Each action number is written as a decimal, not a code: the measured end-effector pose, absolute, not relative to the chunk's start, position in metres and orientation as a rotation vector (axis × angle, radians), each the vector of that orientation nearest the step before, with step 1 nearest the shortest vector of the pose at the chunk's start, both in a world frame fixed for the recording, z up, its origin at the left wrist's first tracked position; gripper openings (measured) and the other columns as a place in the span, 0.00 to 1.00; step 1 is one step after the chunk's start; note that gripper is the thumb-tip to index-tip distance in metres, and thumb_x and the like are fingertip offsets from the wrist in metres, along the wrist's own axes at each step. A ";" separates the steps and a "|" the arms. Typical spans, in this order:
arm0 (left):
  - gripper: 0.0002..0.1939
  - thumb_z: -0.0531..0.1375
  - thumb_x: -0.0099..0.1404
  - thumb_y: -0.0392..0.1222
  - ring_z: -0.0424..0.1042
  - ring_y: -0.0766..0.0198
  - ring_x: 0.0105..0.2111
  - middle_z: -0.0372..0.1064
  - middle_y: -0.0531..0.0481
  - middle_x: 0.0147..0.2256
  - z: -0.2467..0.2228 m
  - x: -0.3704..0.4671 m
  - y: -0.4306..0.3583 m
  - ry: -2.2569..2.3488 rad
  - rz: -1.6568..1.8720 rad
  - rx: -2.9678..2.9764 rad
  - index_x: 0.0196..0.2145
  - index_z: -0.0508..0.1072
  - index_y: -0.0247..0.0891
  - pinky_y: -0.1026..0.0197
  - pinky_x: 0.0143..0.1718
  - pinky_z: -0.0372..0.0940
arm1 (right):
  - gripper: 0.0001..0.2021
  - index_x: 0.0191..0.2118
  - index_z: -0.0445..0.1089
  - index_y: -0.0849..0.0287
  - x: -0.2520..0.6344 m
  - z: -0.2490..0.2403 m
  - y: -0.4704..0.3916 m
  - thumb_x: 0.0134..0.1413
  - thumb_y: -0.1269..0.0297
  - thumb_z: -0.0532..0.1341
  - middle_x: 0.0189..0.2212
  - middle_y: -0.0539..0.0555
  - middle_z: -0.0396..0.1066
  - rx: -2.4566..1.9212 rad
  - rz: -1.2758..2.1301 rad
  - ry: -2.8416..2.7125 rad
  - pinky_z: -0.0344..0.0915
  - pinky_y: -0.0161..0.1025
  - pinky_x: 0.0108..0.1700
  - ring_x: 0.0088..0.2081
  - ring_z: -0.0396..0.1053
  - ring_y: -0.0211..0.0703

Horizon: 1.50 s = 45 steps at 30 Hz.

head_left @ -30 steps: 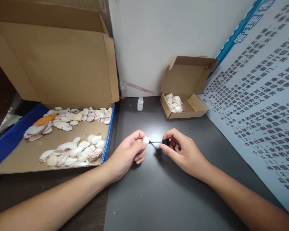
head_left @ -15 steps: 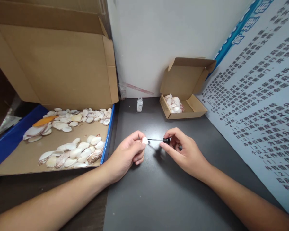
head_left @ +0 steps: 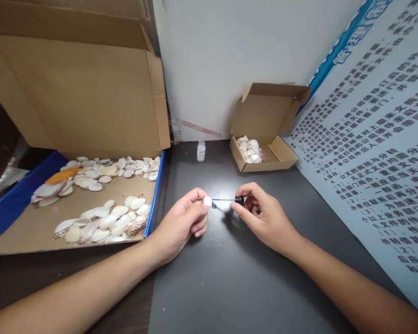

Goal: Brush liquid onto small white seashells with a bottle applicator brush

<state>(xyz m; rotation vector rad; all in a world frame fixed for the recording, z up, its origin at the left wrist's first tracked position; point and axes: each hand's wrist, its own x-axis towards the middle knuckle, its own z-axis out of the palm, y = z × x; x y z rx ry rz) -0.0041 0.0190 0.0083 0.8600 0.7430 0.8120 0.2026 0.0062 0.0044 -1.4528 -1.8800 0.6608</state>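
Note:
My left hand (head_left: 188, 217) pinches a small white shell (head_left: 207, 201) between thumb and index finger, above the dark grey mat. Closed on the black cap of a thin brush (head_left: 239, 200), my right hand (head_left: 261, 211) is to its right. The brush's thin stem points left, its tip close to the shell; whether they touch I cannot tell. A small dark looped thing (head_left: 214, 204) shows just beside the shell. Farther back on the mat stands a small uncapped glass bottle (head_left: 201, 151) with a white label.
At left, an open blue-edged cardboard box (head_left: 155, 195) holds many shells and an orange piece. A smaller open carton (head_left: 268, 164) with shells stands at the back right. A white wall rises behind, and a printed poster (head_left: 376, 139) leans along the right.
The brush has shifted slightly left and up along with my right hand. My left hand keeps its pinch on the shell, which looks slightly turned. The whole view has moved a little.

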 end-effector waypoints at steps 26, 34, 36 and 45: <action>0.05 0.56 0.64 0.37 0.45 0.74 0.17 0.48 0.63 0.17 0.008 -0.005 0.020 0.742 0.799 0.863 0.31 0.60 0.40 0.68 0.20 0.48 | 0.08 0.38 0.63 0.54 0.204 0.002 0.011 0.61 0.58 0.61 0.24 0.44 0.60 -1.507 0.896 -1.773 0.54 0.35 0.28 0.25 0.57 0.35; 0.06 0.57 0.64 0.38 0.46 0.74 0.17 0.49 0.63 0.17 0.008 -0.004 0.020 0.731 0.794 0.868 0.32 0.60 0.40 0.68 0.21 0.48 | 0.07 0.38 0.63 0.55 0.205 0.005 0.010 0.61 0.59 0.60 0.25 0.44 0.60 -1.480 0.851 -1.778 0.55 0.35 0.28 0.24 0.58 0.34; 0.06 0.57 0.64 0.38 0.46 0.74 0.17 0.49 0.63 0.17 0.009 -0.004 0.019 0.735 0.795 0.865 0.32 0.60 0.40 0.68 0.21 0.48 | 0.07 0.38 0.63 0.54 0.205 0.006 0.009 0.60 0.59 0.61 0.25 0.44 0.61 -1.477 0.829 -1.819 0.55 0.35 0.28 0.24 0.58 0.34; 0.06 0.57 0.63 0.37 0.46 0.74 0.17 0.48 0.63 0.17 0.010 -0.004 0.018 0.750 0.798 0.864 0.31 0.60 0.40 0.68 0.21 0.48 | 0.07 0.39 0.64 0.54 0.203 0.006 0.006 0.60 0.59 0.62 0.23 0.44 0.63 -1.507 0.754 -1.962 0.54 0.35 0.27 0.23 0.59 0.35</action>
